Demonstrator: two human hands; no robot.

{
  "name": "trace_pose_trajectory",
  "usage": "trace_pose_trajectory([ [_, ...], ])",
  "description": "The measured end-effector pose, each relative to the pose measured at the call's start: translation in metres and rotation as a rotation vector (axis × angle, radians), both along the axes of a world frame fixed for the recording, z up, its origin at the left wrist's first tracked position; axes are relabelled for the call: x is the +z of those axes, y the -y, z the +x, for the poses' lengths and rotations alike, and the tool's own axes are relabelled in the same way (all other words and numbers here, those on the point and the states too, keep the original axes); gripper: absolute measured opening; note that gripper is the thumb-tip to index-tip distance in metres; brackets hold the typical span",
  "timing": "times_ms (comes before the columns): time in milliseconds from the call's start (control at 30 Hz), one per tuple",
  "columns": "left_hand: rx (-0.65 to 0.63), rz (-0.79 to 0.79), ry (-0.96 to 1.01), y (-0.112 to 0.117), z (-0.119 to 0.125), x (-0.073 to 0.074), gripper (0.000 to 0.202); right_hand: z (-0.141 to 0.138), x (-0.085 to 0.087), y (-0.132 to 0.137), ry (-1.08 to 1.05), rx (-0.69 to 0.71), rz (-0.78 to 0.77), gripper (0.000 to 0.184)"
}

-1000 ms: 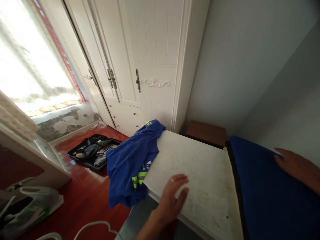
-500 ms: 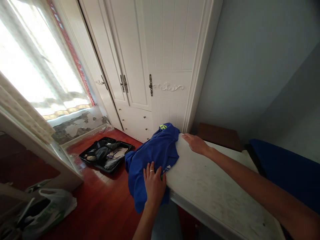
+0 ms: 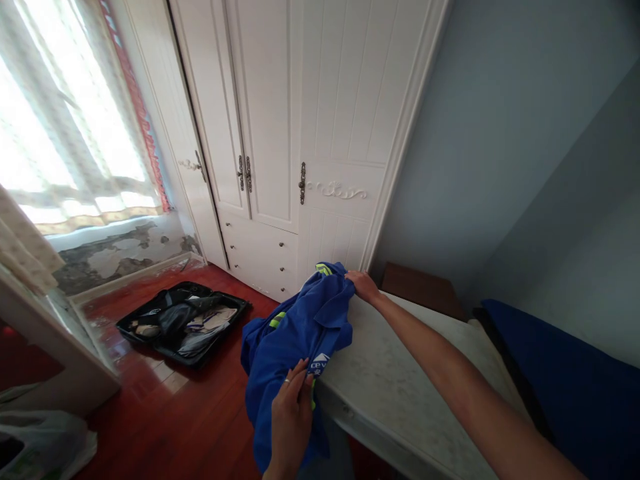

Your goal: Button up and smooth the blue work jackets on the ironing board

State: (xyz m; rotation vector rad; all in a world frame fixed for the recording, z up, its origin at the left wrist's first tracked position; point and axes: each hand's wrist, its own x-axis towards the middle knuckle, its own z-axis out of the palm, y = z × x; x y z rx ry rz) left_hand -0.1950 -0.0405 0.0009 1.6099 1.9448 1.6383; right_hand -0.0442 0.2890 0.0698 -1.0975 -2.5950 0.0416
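Observation:
A blue garment (image 3: 295, 333) with yellow-green reflective strips and a white logo hangs over the left edge of a white table top (image 3: 400, 380). My left hand (image 3: 291, 417) is closed on the garment's lower part near the logo, at the table's near corner. With the arm stretched across the table, my right hand (image 3: 361, 285) pinches the garment's upper edge at the far corner.
A white wardrobe (image 3: 300, 133) with metal handles stands behind. An open black suitcase (image 3: 183, 323) with clothes lies on the red wood floor. A blue cloth (image 3: 575, 393) lies to the right, a brown stool (image 3: 425, 290) behind the table, a plastic bag (image 3: 40, 443) at bottom left, a bright window (image 3: 65, 133) on the left.
My right hand left the blue cloth on the right, reached across the table and took the garment's far edge. My left hand moved from the table top onto the garment and gripped it.

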Motion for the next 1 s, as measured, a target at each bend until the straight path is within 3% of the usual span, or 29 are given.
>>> trace_pose_trajectory([
  [133, 0.091, 0.107, 0.086, 0.0, -0.006, 0.03, 0.024, 0.029, 0.058, 0.001, -0.202, -0.019, 0.066, 0.022],
  [300, 0.129, 0.263, -0.01, -0.012, -0.007, 0.087, 0.02, 0.086, 0.15, 0.023, -0.441, -0.024, 0.227, 0.021],
  [433, 0.173, 0.402, -0.137, -0.029, -0.008, 0.146, 0.019, 0.128, 0.243, 0.056, -0.704, -0.005, 0.537, 0.018],
  [500, 0.236, 0.49, -0.194, -0.04, -0.011, 0.18, 0.018, 0.146, 0.295, 0.077, -0.731, -0.072, 0.695, 0.022],
  [633, 0.341, 0.617, -0.285, -0.068, -0.017, 0.25, 0.021, 0.177, 0.395, 0.126, -0.504, -0.174, 0.969, 0.029],
  [733, 0.333, 0.681, -0.335, -0.094, -0.019, 0.302, 0.025, 0.195, 0.454, 0.162, -0.315, -0.273, 1.128, 0.043],
  [833, 0.341, 0.72, -0.396, -0.114, -0.025, 0.353, 0.03, 0.206, 0.493, 0.188, -0.197, -0.395, 1.268, 0.058],
  [900, 0.43, 0.752, -0.388, -0.123, -0.032, 0.388, 0.033, 0.21, 0.508, 0.198, -0.081, -0.462, 1.289, 0.069],
  [1000, 0.519, 0.68, -0.464, -0.128, -0.041, 0.435, 0.069, 0.213, 0.518, 0.208, 0.096, -0.537, 1.198, 0.084],
])
